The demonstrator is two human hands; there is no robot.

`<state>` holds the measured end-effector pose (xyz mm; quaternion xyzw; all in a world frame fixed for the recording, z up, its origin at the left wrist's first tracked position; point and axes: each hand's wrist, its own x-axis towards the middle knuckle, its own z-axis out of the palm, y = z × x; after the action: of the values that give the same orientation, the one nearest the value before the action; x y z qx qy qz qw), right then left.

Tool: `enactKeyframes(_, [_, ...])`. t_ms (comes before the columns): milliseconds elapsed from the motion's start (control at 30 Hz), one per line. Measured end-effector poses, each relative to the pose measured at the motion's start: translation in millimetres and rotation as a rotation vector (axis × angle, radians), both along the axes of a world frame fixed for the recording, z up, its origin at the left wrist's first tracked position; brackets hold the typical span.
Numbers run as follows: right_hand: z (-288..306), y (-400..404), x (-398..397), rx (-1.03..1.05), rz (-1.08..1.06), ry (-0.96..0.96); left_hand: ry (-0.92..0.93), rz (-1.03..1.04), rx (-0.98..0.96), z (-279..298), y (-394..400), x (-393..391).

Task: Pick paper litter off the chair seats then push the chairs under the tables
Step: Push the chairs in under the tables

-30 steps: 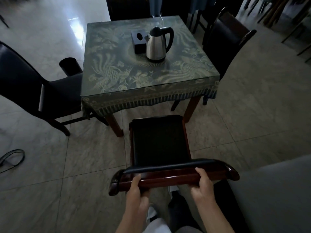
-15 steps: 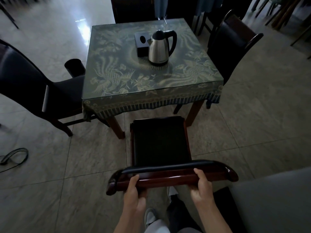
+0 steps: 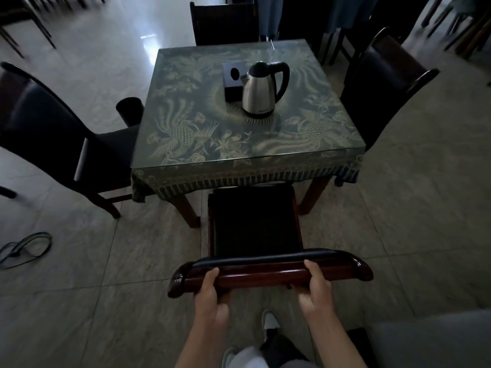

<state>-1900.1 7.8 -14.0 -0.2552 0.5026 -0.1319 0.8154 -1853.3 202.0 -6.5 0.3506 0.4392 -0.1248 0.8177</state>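
Observation:
A dark wooden chair [image 3: 255, 221] with a black seat stands in front of me, its front edge touching the fringe of the tablecloth. My left hand [image 3: 211, 296] grips the left part of its top rail [image 3: 268, 272]. My right hand [image 3: 317, 290] grips the right part of the same rail. The square table [image 3: 186, 155] has a patterned green cloth under glass. I see no paper on this chair's seat.
A steel kettle [image 3: 261, 88] and a dark box [image 3: 232, 77] sit on the table. Chairs stand at the left [image 3: 53, 134], right [image 3: 382, 83] and far side [image 3: 225, 22]. A black bin [image 3: 130, 110] stands by the left chair. A cable [image 3: 24, 248] lies on the floor at left.
The chair has slid forward toward the table with both hands on its rail; its seat front now reaches the cloth fringe. I have stepped closer.

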Motion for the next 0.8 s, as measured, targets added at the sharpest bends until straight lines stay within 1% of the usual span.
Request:
enactKeyframes(400, [2.8, -21.5, 48.5, -0.021, 0.024, -0.022, -0.012, 0.042, -0.014, -3.1, -23.4, 47.3])
enactKeyframes(800, [0.8, -35.5, 80.6, -0.001, 0.02, -0.033, 0.006, 0.014, -0.007, -1.2, -37.3, 79.4])
